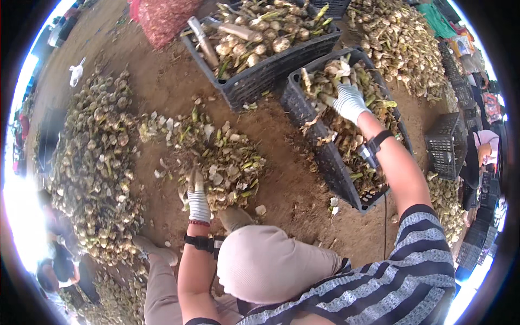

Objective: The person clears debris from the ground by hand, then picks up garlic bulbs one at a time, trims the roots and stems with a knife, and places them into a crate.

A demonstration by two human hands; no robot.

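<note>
Both my hands wear white gloves with grey stripes. My left hand [196, 199] reaches down to a low heap of garlic leaves, skins and cut stalks [230, 170] on the ground. Its fingers are stretched out against the heap's near left side, and their tips are partly lost among the scraps. My right hand [349, 102] is in the black plastic crate [319, 146] on the right, resting on dry leaves and stalks [346, 138] there. Its fingers look spread and reach to pale stalk pieces; the fingertips are partly hidden.
Ahead stands another black crate [265, 78] full of garlic bulbs, with a wooden-handled tool [203, 43] on its corner. A red mesh sack [165, 19] lies beyond. Garlic piles cover the ground at left [97, 162] and far right [401, 46]. An upright black crate [447, 146] stands rightward.
</note>
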